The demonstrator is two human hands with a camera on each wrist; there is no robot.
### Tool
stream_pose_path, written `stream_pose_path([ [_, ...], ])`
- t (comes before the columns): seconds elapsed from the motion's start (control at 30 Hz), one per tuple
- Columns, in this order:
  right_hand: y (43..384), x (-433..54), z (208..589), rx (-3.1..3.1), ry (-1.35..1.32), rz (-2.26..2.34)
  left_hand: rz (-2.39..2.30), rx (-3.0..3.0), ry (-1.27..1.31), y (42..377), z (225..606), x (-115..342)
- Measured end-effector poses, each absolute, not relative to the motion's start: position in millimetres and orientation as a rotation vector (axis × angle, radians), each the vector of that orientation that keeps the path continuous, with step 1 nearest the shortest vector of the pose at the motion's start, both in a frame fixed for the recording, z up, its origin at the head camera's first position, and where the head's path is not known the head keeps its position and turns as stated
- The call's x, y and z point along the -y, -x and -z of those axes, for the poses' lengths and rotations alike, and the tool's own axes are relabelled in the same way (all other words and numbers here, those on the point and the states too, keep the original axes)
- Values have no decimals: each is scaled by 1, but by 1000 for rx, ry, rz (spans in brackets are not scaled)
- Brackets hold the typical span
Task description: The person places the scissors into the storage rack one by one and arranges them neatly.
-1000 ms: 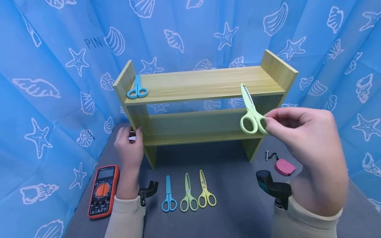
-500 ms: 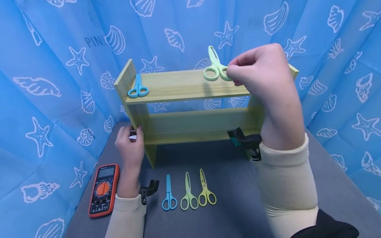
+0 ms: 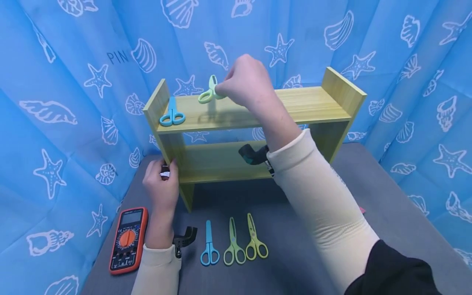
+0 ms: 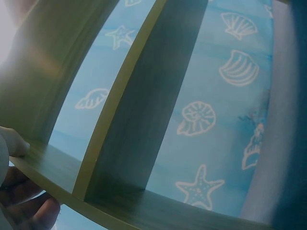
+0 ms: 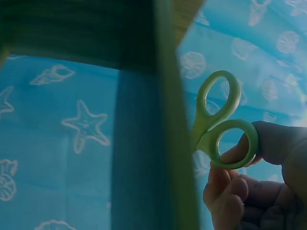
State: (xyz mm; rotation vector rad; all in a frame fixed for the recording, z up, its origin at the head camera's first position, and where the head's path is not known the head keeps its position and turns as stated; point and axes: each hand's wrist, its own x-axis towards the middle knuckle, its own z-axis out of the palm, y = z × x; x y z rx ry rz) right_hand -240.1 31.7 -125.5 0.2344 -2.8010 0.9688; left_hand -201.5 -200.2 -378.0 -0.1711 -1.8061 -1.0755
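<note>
Light green scissors (image 3: 206,96) hang above the left part of the top shelf, blades pointing up and away. My right hand (image 3: 246,82) pinches them by one handle loop; the right wrist view shows thumb and fingers on that loop of the scissors (image 5: 230,163). Blue scissors (image 3: 172,116) lie at the left end of the top shelf, left of the held pair. With my left hand (image 3: 161,180) I grip the left side panel of the wooden shelf (image 3: 313,104). In the left wrist view, the left hand's thumb and fingers (image 4: 41,215) straddle that panel's edge.
On the table before the shelf lie blue scissors (image 3: 209,246), green scissors (image 3: 234,246) and yellow scissors (image 3: 255,241) in a row. A red-cased multimeter (image 3: 128,239) lies at the left. A pink object (image 3: 362,210) is mostly hidden behind the right sleeve. A blue curtain (image 3: 92,49) surrounds the table.
My right hand has carried the light green scissors up from the right front, then left over the top shelf beside the blue pair. My left hand has stayed on the side panel.
</note>
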Motion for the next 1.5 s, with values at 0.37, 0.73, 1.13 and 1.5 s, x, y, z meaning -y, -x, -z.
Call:
stream_pose_path([
  [0.37, 245, 3, 161, 2838, -356, -849, 1076, 1841, 194, 200, 379, 203],
  [0.73, 221, -14, 160, 2792, -384, -910, 1089, 1804, 210, 201, 379, 201],
  [1.13, 164, -59, 179, 2466, -402, -1096, 1072, 1809, 199, 201, 378, 202],
  [1.5, 124, -95, 214, 2308, -419, -1182, 1081, 1807, 200, 200, 377, 201],
])
